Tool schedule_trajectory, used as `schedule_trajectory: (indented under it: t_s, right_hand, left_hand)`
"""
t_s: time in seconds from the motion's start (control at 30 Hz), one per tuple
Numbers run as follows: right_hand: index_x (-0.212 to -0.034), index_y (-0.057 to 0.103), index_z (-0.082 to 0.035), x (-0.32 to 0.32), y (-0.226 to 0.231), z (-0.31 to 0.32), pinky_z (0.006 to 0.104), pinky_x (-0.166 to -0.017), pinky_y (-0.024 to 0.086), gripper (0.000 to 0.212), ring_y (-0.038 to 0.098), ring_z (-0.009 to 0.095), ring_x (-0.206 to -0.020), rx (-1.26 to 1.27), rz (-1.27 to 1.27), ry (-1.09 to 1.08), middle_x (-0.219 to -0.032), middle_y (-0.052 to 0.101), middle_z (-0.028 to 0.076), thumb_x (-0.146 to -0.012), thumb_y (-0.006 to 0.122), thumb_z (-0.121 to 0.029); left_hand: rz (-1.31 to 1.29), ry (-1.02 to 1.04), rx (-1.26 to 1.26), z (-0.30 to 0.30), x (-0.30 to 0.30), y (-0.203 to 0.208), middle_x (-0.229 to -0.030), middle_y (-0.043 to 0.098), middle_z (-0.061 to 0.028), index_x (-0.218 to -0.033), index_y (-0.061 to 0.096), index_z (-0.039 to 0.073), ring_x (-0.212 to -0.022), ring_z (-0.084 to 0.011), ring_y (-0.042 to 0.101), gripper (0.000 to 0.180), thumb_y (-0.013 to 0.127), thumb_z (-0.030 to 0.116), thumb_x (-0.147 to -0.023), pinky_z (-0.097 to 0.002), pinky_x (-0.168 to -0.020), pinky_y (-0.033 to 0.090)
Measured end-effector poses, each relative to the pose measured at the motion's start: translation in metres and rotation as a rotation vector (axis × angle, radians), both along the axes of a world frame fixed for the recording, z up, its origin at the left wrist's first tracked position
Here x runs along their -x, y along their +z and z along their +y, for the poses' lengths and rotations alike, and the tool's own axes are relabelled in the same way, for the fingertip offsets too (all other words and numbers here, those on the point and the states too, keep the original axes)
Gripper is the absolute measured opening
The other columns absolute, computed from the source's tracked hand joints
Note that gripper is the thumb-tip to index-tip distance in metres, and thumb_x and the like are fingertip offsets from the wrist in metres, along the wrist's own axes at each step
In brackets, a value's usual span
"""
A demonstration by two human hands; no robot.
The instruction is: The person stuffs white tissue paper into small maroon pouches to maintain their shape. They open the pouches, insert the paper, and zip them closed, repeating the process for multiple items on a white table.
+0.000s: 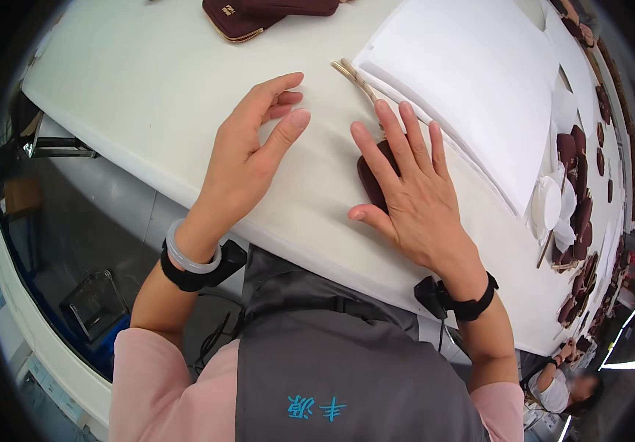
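My right hand lies over a small dark maroon pouch-like piece, fingers spread and stretched out. The hand covers much of this piece, so its full shape is hidden. Beyond the fingertips, a thin beige strip or cord with gold-coloured ends runs toward the piece. Whether my palm touches the piece I cannot tell. My left hand hovers to the left with thumb and fingers apart and nothing between them. At the far edge of view lies a maroon zip pouch with a gold zipper.
A stack of white sheets lies on the pale table, just beyond my right hand. Several maroon pouches are heaped at the far right, beside a white round piece. Another person works at the lower right.
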State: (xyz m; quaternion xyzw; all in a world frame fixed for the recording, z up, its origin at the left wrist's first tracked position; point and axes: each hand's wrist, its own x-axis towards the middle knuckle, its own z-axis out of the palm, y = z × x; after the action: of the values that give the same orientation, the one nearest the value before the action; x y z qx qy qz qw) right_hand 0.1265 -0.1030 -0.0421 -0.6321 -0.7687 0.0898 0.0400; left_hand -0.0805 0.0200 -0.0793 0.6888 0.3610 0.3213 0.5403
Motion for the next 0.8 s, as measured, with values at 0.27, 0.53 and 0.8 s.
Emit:
schedule_trajectory:
  t_s: [0.27,0.53,0.8]
  right_hand:
    - [-0.163,0.032,-0.015,-0.033,0.010,0.021,0.0527,-0.127,0.008,0.070,0.016,0.036,-0.158,-0.402,0.010,0.038,-0.169,0.027,0.017,-0.107,0.037,-0.057]
    - [-0.161,0.035,-0.009,-0.050,-0.003,0.015,0.0492,-0.127,0.016,0.057,0.021,0.035,-0.157,0.089,0.976,-0.252,-0.168,0.029,0.017,-0.111,0.040,-0.035]
    - [-0.154,0.043,0.000,-0.031,0.001,-0.087,0.0527,-0.124,0.023,0.070,0.029,0.039,-0.154,-0.101,0.171,-0.192,-0.163,0.039,0.016,-0.100,0.059,-0.040]
  left_hand:
    - [0.048,0.050,-0.204,-0.010,0.007,-0.007,-0.110,0.068,-0.0081,-0.118,0.067,0.001,-0.101,-0.0147,0.063,0.020,0.065,0.010,-0.101,-0.0274,-0.089,0.049]
    - [0.111,-0.187,-0.223,-0.039,-0.025,0.018,-0.083,0.064,-0.0054,-0.096,0.068,0.000,-0.064,-0.0121,0.057,0.007,0.073,0.004,-0.092,-0.0263,-0.058,0.045]
    - [0.178,-0.215,-0.201,-0.022,-0.044,0.017,-0.086,0.063,-0.0048,-0.102,0.067,0.001,-0.066,-0.0113,0.055,0.015,0.072,0.014,-0.096,-0.0257,-0.060,0.045]
